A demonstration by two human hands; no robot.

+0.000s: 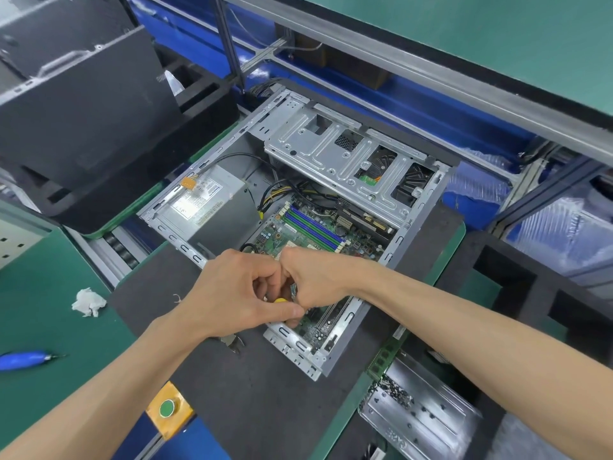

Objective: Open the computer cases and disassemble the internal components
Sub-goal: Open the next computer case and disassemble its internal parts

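One computer case (331, 207) lies open-side up on the dark mat on the surface, its long axis running from near the person up and to the right; steel, stiff and probably heavy, best held by its frame rails. Its motherboard (318, 230) looks thin and fragile, so edges only. Both grips are curled together: left hand (232, 290) on a yellow-tipped tool (281, 300), right hand (315, 280) beside it, contents hidden.

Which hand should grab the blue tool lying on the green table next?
Probably the left hand. The blue tool lies on the green table, far out on the left side. The right hand would have to cross over the left arm. Both hands now work close together over the open computer case.
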